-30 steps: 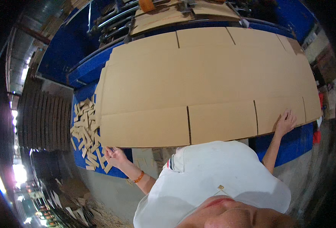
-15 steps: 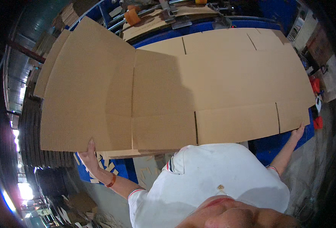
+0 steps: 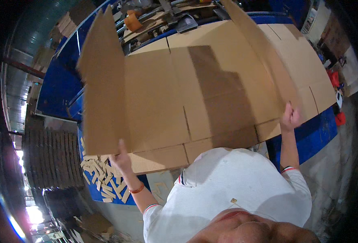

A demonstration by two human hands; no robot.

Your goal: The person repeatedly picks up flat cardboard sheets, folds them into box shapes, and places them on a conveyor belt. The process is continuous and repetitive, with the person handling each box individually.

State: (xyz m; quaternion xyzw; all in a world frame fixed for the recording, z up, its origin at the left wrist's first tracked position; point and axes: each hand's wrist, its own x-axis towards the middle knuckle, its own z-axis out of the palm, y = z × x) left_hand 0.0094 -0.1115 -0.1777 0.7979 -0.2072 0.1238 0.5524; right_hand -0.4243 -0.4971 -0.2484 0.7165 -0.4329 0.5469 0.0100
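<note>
A large brown slotted cardboard box blank [image 3: 154, 101] lies in front of me, both end panels tilted up from its flat middle. My left hand [image 3: 122, 161] is closed on the near bottom corner of the raised left panel [image 3: 104, 89], thumb along its face. My right hand [image 3: 291, 116] grips the near edge of the raised right panel [image 3: 264, 56], its fingers slightly blurred. To the right of that panel, another flat cardboard sheet [image 3: 312, 69] shows beneath. Dark slots cut the blank's near and far flaps, and shadow falls across its middle.
Beyond the blank stands a blue machine frame [image 3: 59, 95] with metal rods and an orange wheel [image 3: 132, 21]. Cardboard offcuts [image 3: 106, 182] are strewn on a blue surface near my left hand. A tall stack of dark flat sheets [image 3: 51, 158] stands left; red items [image 3: 334, 79] lie far right.
Both hands have moved inward, the right one also upward. The left panel has swung further up, and the right panel, flat before, is now raised. The blank has shifted, exposing more offcuts.
</note>
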